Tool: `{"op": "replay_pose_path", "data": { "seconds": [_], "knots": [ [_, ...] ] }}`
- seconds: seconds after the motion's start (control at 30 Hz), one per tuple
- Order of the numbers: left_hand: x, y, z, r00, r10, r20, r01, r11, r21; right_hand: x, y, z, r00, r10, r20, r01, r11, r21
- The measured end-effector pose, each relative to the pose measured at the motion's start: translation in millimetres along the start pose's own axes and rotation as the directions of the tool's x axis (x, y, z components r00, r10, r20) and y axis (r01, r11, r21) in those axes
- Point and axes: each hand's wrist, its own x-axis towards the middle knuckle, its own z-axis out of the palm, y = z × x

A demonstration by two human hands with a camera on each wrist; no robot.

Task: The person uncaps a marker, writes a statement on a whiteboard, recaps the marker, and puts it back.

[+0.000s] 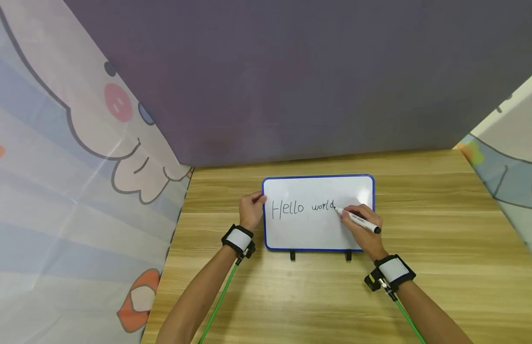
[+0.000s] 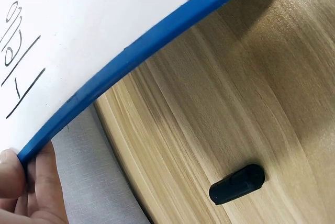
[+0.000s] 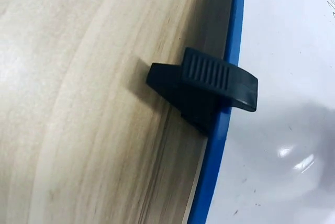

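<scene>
A whiteboard (image 1: 309, 234) with a blue frame stands on black clip feet (image 1: 348, 255), bearing the handwritten words "Hello world". My left hand (image 1: 251, 212) pinches its left edge; in the left wrist view the thumb (image 2: 11, 174) lies on the front and the fingers behind. My right hand (image 1: 363, 229) grips a white marker (image 1: 358, 219) with a black end, its tip at the end of "world". The right wrist view shows one clip foot (image 3: 209, 80) on the blue frame (image 3: 212, 166), but neither that hand nor the marker.
Under the board is a wood-grain table (image 1: 231, 296). On it lies a small black piece like a pen cap (image 2: 237, 183). A grey panel (image 1: 291, 86) rises at the back, with cartoon-printed sheets (image 1: 76, 191) at both sides. Green cables (image 1: 218, 306) trail from the wrist straps.
</scene>
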Motion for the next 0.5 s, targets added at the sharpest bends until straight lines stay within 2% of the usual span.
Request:
{"op": "replay_pose_path", "data": {
  "seconds": [0.1, 0.27, 0.37, 0.4, 0.5],
  "knots": [
    [-0.8, 0.7, -1.1, 1.0, 0.005, -0.002, -0.005, 1.0, -0.002, 1, 8, -0.1, 1.0, 0.017, 0.011, -0.017, 1.0, 0.012],
    [-1.4, -0.3, -1.6, 1.0, 0.009, -0.012, -0.009, 1.0, 0.005, 2, 9, -3.3, 0.998, 0.048, 0.029, -0.05, 0.996, 0.076],
    [-2.3, 0.1, -2.2, 1.0, 0.004, -0.01, -0.004, 1.0, 0.003, 2, 10, -5.0, 0.998, 0.055, 0.017, -0.057, 0.99, 0.126],
    [-2.6, 0.6, -2.4, 1.0, 0.001, -0.007, -0.001, 1.0, 0.001, 2, 14, -5.3, 0.999, 0.047, 0.012, -0.048, 0.983, 0.175],
    [-3.2, 0.8, -2.6, 1.0, -0.005, -0.001, 0.005, 1.0, 0.0, 1, 17, -6.6, 0.999, 0.041, -0.004, -0.039, 0.982, 0.183]
  ]
}}
